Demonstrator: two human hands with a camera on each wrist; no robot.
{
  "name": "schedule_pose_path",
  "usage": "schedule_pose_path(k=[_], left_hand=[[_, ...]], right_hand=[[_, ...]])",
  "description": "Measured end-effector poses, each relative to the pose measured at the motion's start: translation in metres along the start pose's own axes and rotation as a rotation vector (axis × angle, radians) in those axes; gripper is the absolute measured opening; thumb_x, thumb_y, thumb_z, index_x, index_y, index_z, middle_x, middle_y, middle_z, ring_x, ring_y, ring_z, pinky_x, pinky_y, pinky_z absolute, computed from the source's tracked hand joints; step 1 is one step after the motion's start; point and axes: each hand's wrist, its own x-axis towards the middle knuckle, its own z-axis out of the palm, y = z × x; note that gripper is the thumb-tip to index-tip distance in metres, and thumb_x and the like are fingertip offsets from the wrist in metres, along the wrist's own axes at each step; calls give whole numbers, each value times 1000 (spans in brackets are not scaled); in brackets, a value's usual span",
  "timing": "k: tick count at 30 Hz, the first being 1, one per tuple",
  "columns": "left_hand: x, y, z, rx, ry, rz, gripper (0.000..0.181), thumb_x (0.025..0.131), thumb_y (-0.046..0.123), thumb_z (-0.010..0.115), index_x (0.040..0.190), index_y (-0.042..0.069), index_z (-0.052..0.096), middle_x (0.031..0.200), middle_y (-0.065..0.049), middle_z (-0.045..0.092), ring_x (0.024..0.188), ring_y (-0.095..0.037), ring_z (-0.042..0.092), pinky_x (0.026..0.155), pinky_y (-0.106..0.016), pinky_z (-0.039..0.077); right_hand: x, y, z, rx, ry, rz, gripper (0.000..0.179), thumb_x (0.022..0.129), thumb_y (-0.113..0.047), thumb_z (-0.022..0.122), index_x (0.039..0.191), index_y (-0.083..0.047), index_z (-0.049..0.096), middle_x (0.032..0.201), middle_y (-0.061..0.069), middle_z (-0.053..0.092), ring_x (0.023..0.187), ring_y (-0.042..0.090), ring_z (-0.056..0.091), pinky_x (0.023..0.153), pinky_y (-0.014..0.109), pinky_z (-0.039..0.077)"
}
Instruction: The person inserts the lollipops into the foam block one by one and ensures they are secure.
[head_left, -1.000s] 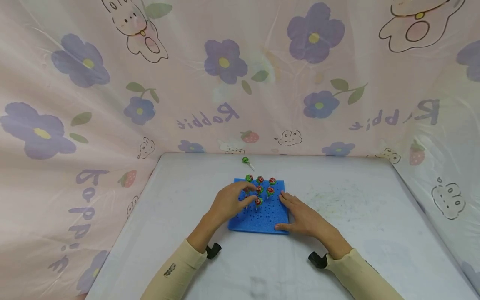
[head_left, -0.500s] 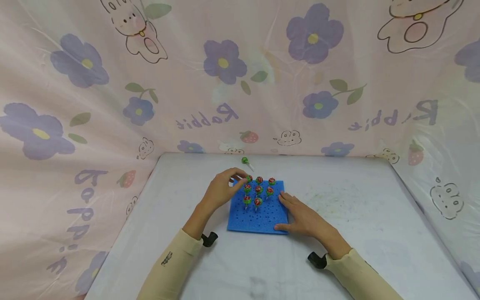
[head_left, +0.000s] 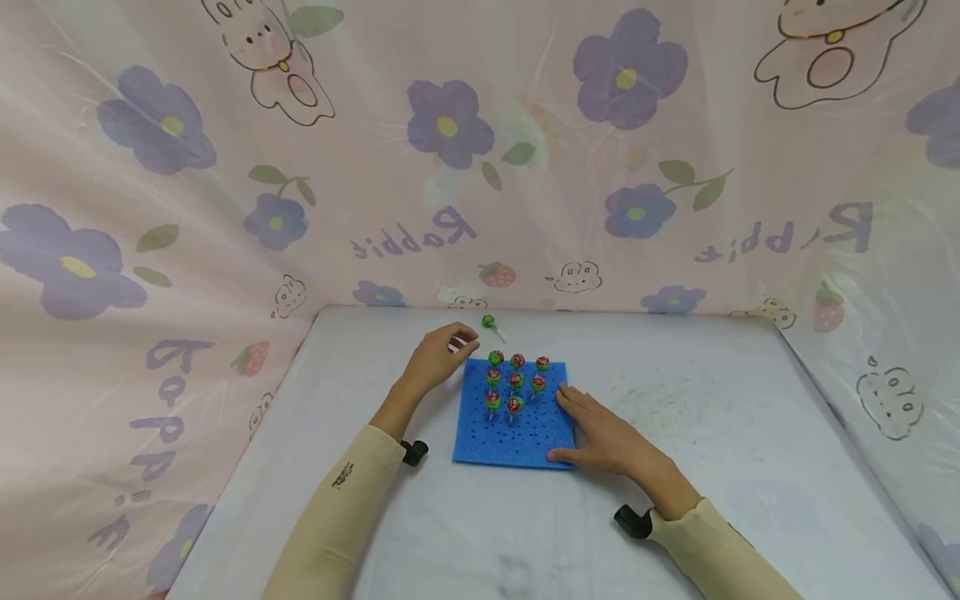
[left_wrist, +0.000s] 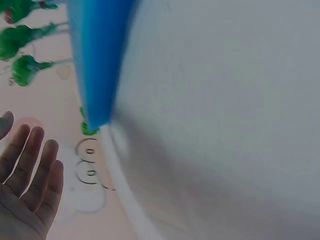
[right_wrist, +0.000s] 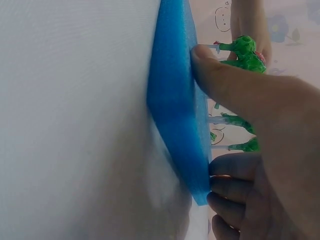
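A blue foam block [head_left: 517,446] full of small holes lies on the table, with several green-and-red wrapped lollipops [head_left: 515,404] standing in it by their sticks. One more lollipop [head_left: 489,322] lies loose behind the block. My left hand [head_left: 437,357] hovers left of the block's back corner, fingers loosely bent and nothing held; the left wrist view shows the fingers [left_wrist: 35,172] extended. My right hand [head_left: 603,432] rests on the block's right edge, thumb near the front corner. In the right wrist view its thumb [right_wrist: 225,82] lies along the top face.
The white table [head_left: 675,500] reaches back to a patterned curtain [head_left: 525,192] behind and at both sides. A black wrist-worn piece [head_left: 633,522] sits at the right cuff, another [head_left: 415,452] at the left.
My left hand has left the lollipops in the block and moved back and to the left, toward the loose lollipop. My right hand stays on the block's edge.
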Motion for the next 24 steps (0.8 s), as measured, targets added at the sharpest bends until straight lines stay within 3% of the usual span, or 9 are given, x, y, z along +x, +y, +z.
schedule_pose_path(k=[11,19,24], left_hand=[[30,-13,10,-21,-44,-98,31,108,38,67,128,14,72,127,-8,74,119,-28,69,95,-49,60],[51,-19,14,29,-71,-127,42,109,35,65,143,10,65,139,-12,68,125,-32,67,101,-54,57],[62,-23,18,14,-103,-164,46,111,36,62,149,9,61,141,-13,68,130,-34,65,106,-55,55]], right_hand=[[0,2,-1,-2,-4,5,110,88,-60,84,166,2,35,174,21,28,157,53,28,123,68,34],[0,2,0,-9,-4,15,111,88,-60,84,165,2,35,174,20,29,157,52,30,123,67,34],[-1,2,0,-11,-10,28,111,87,-61,84,165,1,36,174,20,29,157,51,30,124,66,34]])
